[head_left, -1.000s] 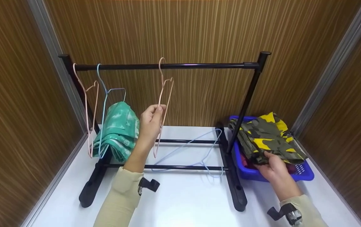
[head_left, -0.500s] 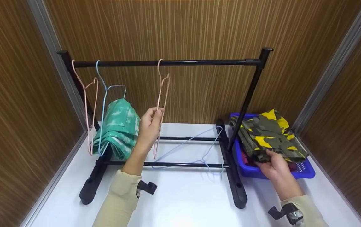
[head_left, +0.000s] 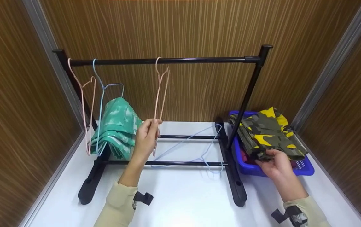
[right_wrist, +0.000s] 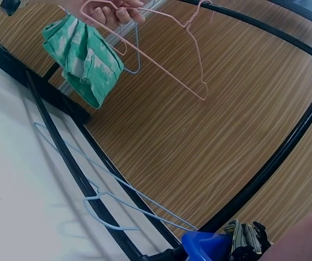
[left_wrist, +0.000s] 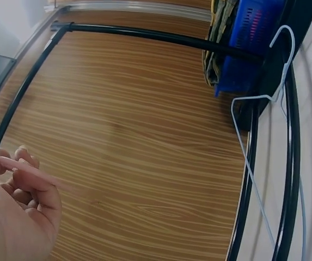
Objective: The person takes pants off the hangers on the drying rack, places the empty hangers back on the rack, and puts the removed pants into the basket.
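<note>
Wood-grain panels (head_left: 196,91) back a left hand (head_left: 145,137), fingers pinching a pink wire hanger (head_left: 157,99), best held steady on the rail (head_left: 202,60); the right hand (head_left: 278,165) grips a folded camouflage garment (head_left: 267,130) by its near edge atop a blue basket (head_left: 251,170), right.

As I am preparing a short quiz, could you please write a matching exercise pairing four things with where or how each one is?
1. Green garment
2. Camouflage garment
3. Left hand
4. Unhung hanger

A. Gripped by the right hand at the blue basket
B. Down at the lower black bars
C. Holding a pink hanger
D. On a light-blue hanger on the rail

Pairs: 1-D, 2-A, 3-C, 4-B
</note>
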